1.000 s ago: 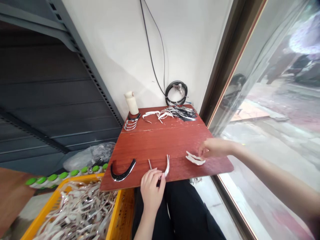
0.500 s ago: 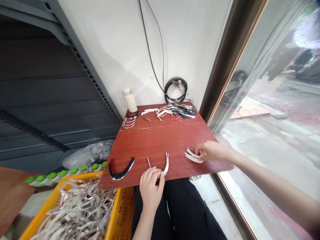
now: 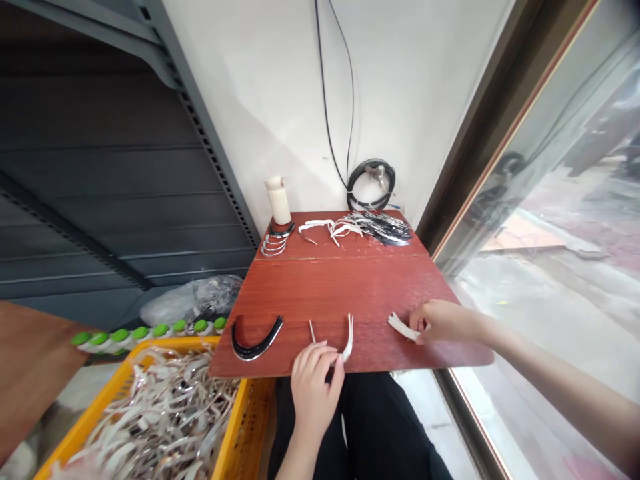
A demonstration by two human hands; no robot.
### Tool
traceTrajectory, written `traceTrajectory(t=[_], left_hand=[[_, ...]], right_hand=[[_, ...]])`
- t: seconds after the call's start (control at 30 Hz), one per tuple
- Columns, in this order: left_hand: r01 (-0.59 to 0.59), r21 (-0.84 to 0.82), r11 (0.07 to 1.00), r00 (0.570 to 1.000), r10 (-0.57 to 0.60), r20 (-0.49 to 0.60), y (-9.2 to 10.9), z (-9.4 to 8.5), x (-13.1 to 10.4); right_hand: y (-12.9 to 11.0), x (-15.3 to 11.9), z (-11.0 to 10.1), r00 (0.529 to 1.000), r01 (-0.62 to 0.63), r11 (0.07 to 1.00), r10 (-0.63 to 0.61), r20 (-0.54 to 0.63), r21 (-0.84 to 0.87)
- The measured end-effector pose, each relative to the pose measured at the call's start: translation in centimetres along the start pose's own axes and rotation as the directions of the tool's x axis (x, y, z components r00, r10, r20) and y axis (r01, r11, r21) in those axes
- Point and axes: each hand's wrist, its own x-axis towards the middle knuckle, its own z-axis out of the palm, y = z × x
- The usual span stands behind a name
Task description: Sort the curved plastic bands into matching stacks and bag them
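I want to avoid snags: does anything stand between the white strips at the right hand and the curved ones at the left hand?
Nothing visible does: only red tabletop shows between the white strips at the right hand and the curved strips at the left hand.

On the red-brown worktop (image 3: 325, 287), your left hand (image 3: 317, 381) holds curved white strips (image 3: 349, 345) near the front edge; your right hand (image 3: 441, 323) touches another pale bundle (image 3: 401, 327). Black curved strips (image 3: 255, 347) lie leftward, above a heaped yellow basket (image 3: 246, 427).
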Motion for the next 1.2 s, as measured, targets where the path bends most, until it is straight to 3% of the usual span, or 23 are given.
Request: traceTrajectory(t=[0.07, 0.17, 0.33, 0.47, 0.63, 0.77, 0.97, 1.03, 1.1, 1.2], left_hand=[[0.003, -0.009, 1.0, 1.0, -0.003, -0.005, 0.0, -0.1, 0.1], [0.008, -0.022, 1.0, 1.0, -0.009, -0.017, 0.1, -0.1, 0.2], [0.017, -0.037, 0.999, 1.0, -0.018, -0.024, 0.1, -0.1, 0.3], [0.029, -0.049, 0.998, 0.999, -0.03, -0.037, 0.1, -0.1, 0.3], [0.024, -0.039, 0.999, 0.999, -0.025, -0.02, 0.0, -0.2, 0.3], [0.024, -0.049, 0.999, 1.0, -0.025, -0.01, 0.0, -0.3, 0.2], [0.036, -0.054, 0.998, 0.999, -0.037, -0.012, 0.0, -0.3, 0.1], [0.037, -0.057, 0.998, 0.999, -0.038, -0.017, 0.0, -0.2, 0.2], [0.035, -0.058, 0.998, 0.999, -0.037, -0.025, 0.0, -0.2, 0.2], [0.022, -0.043, 0.999, 0.999, -0.024, -0.034, 0.0, -0.1, 0.3]], right_hand=[[0.1, 1.2, -1.4, 1.0, 0.005, 0.999, -0.005, 0.022, 0.031], [0.5, 4.8, -3.8, 0.993, 0.051, 0.998, -0.046, -0.106, 0.045], [0.4, 14.9, -6.8, 0.925, 0.045, 0.989, -0.094, -0.367, -0.142], [-0.6, 22.0, -7.7, 0.865, -0.014, 0.984, -0.078, -0.496, -0.179], [-1.2, 26.2, -7.3, 0.823, -0.037, 0.985, -0.065, -0.564, -0.168], [-0.7, 26.8, -8.1, 0.802, 0.032, 0.995, -0.082, -0.592, -0.095], [-0.1, 24.2, -11.5, 0.834, 0.197, 0.971, -0.094, -0.544, 0.135], [-0.2, 22.6, -12.2, 0.842, 0.295, 0.916, -0.114, -0.528, 0.273], [-0.5, 20.7, -12.5, 0.86, 0.377, 0.801, -0.117, -0.496, 0.465], [-1.0, 17.3, -12.4, 0.914, 0.357, 0.654, -0.097, -0.394, 0.667]])
